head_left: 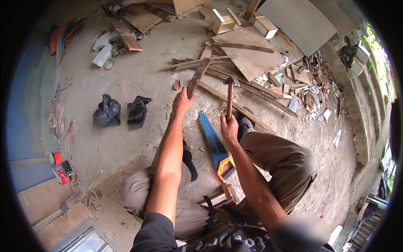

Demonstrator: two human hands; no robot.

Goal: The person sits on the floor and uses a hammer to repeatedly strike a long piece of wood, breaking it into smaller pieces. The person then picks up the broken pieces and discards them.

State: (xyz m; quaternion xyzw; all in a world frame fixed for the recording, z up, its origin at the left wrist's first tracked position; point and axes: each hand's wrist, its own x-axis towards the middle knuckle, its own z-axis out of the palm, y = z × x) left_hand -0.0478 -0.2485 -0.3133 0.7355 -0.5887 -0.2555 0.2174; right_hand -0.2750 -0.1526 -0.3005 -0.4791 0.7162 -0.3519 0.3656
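Observation:
My left hand (pixel 183 102) is closed round the lower end of a short dark wooden board (pixel 198 78), which tilts up and away to the right. In my right hand (pixel 229 127) is a hammer (pixel 229 98), gripped by its wooden handle with the dark metal head up. The hammer and the board are apart. On the floor between my legs lies a handsaw (pixel 213 140) with a blue blade and an orange and black handle. Past my hands, several long wooden strips (pixel 252 89) lie crossed on the floor.
Two black plastic bags (pixel 107 111) sit on the concrete at the left. Far right, a plywood sheet (pixel 252 52) lies beside a heap of wood scraps (pixel 306 86). A wooden piece (pixel 228 192) is close to my lap. Red cans (pixel 58 161) stand by the left wall.

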